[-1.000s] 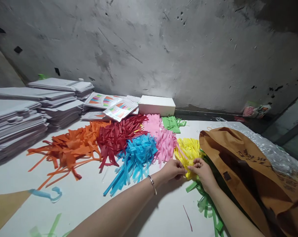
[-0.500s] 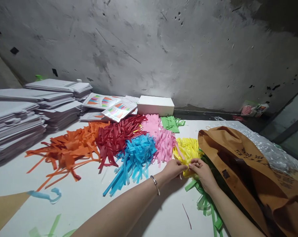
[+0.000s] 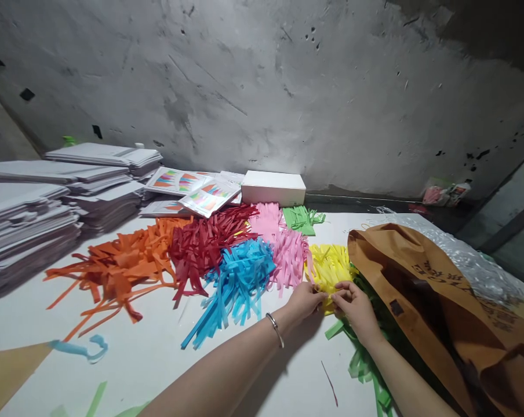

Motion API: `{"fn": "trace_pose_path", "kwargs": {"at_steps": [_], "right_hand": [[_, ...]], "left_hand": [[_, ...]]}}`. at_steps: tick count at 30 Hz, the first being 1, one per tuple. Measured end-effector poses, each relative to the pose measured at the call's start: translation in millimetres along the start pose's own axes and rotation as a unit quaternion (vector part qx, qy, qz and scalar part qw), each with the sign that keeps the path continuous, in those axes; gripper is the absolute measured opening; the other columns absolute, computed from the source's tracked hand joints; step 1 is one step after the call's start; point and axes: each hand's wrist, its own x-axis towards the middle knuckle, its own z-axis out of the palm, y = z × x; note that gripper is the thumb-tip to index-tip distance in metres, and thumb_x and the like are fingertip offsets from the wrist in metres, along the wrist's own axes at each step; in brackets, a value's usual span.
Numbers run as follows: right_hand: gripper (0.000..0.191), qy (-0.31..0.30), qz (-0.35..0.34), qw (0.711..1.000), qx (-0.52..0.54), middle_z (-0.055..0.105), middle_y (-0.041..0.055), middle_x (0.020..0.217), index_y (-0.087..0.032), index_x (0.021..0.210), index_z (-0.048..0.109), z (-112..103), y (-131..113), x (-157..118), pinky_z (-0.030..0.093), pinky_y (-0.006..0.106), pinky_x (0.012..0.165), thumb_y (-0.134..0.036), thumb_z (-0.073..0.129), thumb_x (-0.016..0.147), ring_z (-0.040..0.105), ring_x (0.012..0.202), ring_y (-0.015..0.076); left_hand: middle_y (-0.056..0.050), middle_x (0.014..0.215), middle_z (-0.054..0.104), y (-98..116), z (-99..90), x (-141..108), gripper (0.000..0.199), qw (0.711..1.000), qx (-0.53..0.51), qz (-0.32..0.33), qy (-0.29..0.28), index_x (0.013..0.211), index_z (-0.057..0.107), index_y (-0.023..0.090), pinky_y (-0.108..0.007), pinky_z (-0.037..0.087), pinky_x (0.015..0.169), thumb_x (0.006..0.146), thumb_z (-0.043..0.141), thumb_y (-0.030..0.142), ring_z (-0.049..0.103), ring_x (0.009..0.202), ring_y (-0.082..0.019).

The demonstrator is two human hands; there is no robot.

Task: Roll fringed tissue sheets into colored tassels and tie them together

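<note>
Several stacks of white sheets lay far left, toward nine o'clock from the yellow fringe; this last, the piece in hand, was on the white worktop, right of centre. Orange fringe: nine o'clock, ends loose. Printed packets: near ten. Red fringe and blue fringe: both about nine, apart from the yellow. White box: between ten and eleven. Pink fringe: nine, against the yellow, a strand straying over its edge, a likely snag in lifting. Small green fringe: about eleven.

Left hand: between seven and eight; grip closed, thumb and forefinger pinching the yellow's near edge. Yellow fringe, one bundle: judged very light, limp, soft, easily creased or torn; best held by the gathered near edge, not by single strands. Right hand: about five; thumb and forefinger nearly met at the strips, but whether they held any could not be told. Green strips: five, beside the right forearm. Brown bag: three, bulky, crowding the right hand's room.
</note>
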Motion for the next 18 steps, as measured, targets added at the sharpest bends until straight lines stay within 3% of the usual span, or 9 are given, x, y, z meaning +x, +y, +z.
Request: {"fn": "trace_pose_path", "kwargs": {"at_steps": [13,18], "right_hand": [[0.047,0.058,-0.006,0.998,-0.006,0.062,-0.0021,0.074,-0.022,0.096,0.057,-3,-8,-7,0.054,0.028,0.055,-0.051,0.079,0.067,0.064,0.067,0.0191],[0.047,0.052,-0.008,0.998,-0.023,0.063,-0.0008,0.077,-0.023,0.096,0.057,-2,-11,-11,0.055,0.03,0.052,-0.053,0.079,0.067,0.066,0.066,0.0205]], "left_hand": [[-0.001,0.087,0.067,-6,-4.8,1,0.022,1.0,0.015,0.007,0.004,0.1,0.065,0.013,-0.027,0.056,0.062,0.098,0.059,0.034,0.064,0.068,-0.012],[-0.002,0.088,0.067,-4,-5.5,-2,0.022,1.0,0.015,0.011,0.002,0.101,0.064,0.013,-0.028,0.056,0.063,0.098,0.059,0.034,0.064,0.069,-0.012]]}}
